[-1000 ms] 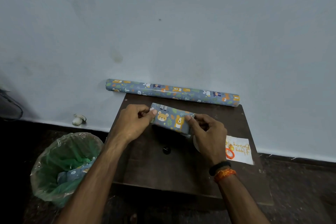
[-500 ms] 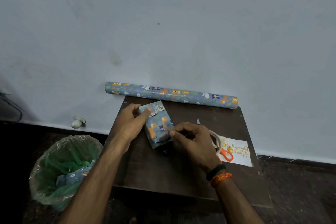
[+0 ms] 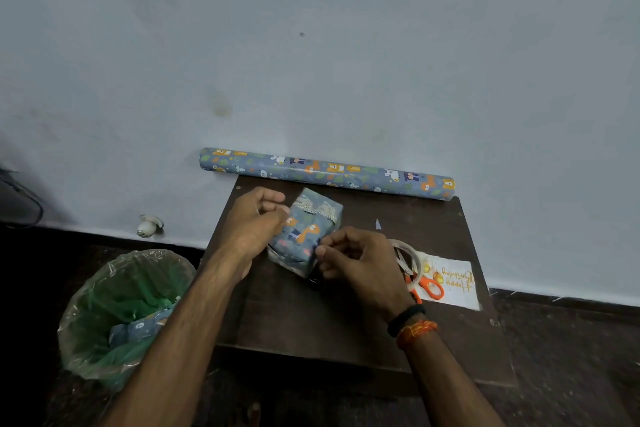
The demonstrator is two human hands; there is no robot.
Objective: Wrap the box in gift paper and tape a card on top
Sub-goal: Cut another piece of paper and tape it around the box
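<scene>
So the wrapped box (image 3: 304,230) sits on the dark wooden desk (image 3: 332,319), toward the back-left part, turned at an angle with one short end pointing at the wall. It's covered in blue paper with little orange animals, and the far end shows the folded flaps. The left hand (image 3: 252,225) has its grip on the box's left side, fingers curled against the paper. The right hand (image 3: 360,260) is at the near right corner, thumb and fingertips pinching the paper edge there.

The gift paper roll (image 3: 325,173) lies along the back edge of the desk right against the wall, same pattern as the box. Off to the right there's a tape roll (image 3: 408,262), partly hidden by the right hand, with orange-handled scissors (image 3: 427,286) lying over it and over the card (image 3: 450,282), which reads happy birthday upside down from here. A tiny paper scrap (image 3: 378,224) sits near the middle back. On the floor to the left is a bin (image 3: 121,315) with a green liner and some paper offcuts in it.
</scene>
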